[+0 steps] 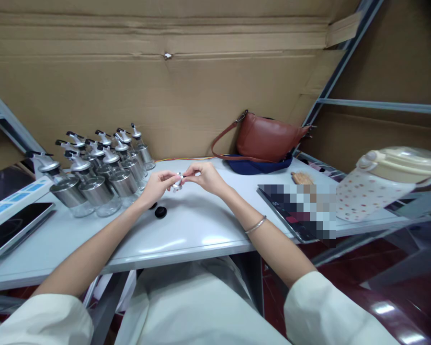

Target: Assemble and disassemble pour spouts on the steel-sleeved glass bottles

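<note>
Over the middle of the table, my left hand pinches a small silver pourer top between thumb and fingers. My right hand meets it from the other side, thumb and forefinger closed on a small dark part at the pourer top's edge. Finer detail there is too small to make out. Below the left hand lies a round black cap, with another black piece partly hidden behind the wrist. To the left stand several glass bottles with steel sleeves and silver pourer spouts with black tips.
A power strip and a tablet-like device lie at the left. At the back right, a brown bag rests on dark blue cloth. A dark flat booklet and a dotted jug are on the right. Cardboard walls the back.
</note>
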`<state>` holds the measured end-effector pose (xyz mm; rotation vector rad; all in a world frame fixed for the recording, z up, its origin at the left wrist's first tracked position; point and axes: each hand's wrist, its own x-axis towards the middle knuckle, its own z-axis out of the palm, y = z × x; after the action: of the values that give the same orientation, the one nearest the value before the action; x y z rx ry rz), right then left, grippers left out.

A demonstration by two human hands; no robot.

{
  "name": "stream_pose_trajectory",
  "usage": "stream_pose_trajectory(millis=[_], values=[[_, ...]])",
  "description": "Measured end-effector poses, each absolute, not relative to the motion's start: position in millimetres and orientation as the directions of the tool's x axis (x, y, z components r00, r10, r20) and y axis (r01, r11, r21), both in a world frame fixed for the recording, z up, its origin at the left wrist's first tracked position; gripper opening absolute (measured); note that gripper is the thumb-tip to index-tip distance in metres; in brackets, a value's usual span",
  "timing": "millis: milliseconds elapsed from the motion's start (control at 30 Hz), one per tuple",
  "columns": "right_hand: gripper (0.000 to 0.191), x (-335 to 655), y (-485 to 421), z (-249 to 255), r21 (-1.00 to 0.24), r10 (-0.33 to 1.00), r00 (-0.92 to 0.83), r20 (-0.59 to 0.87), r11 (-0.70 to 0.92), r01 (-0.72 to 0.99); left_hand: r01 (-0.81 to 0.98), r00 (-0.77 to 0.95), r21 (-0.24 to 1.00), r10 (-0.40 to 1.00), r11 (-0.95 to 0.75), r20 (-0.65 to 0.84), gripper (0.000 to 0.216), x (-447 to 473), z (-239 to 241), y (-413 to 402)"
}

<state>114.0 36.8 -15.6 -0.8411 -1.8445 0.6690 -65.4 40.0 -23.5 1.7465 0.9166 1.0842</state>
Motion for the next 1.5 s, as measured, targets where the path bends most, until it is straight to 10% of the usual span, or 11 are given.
stream_pose_trajectory(millis=[333,767,1033,1200,1400,1500], values=[[0.038,109,38,-18,-0.859,0.840,-0.287,0.460,0.502,0.094,0.036,0.368,0.906,0.849,-0.421,0.379,0.035,-56,-30,34],[0.024,111,31,-17,-0.578,0.773,-0.403,0.490,0.634,0.514,-0.114,0.509,0.993,0.859,0.017,0.044,0.027,-54,-25,29],[0.040,106,38,-23,-0.741,0.834,-0.311,0.457,0.550,0.387,0.017,0.408,0.965,0.883,-0.262,0.233,0.032,-54,-30,32],[0.041,101,37,-24,-0.955,0.935,-0.291,0.202,0.254,0.151,0.240,0.372,0.812,0.823,-0.532,0.430,0.028,-56,-33,31],[0.033,98,34,-21,-0.993,0.935,-0.334,0.118,0.115,-0.028,0.641,0.434,0.214,0.577,-0.738,0.692,0.013,-63,-27,28],[0.025,99,35,-23,-0.989,0.934,-0.326,0.147,0.134,-0.062,0.635,0.398,0.258,0.595,-0.728,0.698,0.015,-62,-26,27]])
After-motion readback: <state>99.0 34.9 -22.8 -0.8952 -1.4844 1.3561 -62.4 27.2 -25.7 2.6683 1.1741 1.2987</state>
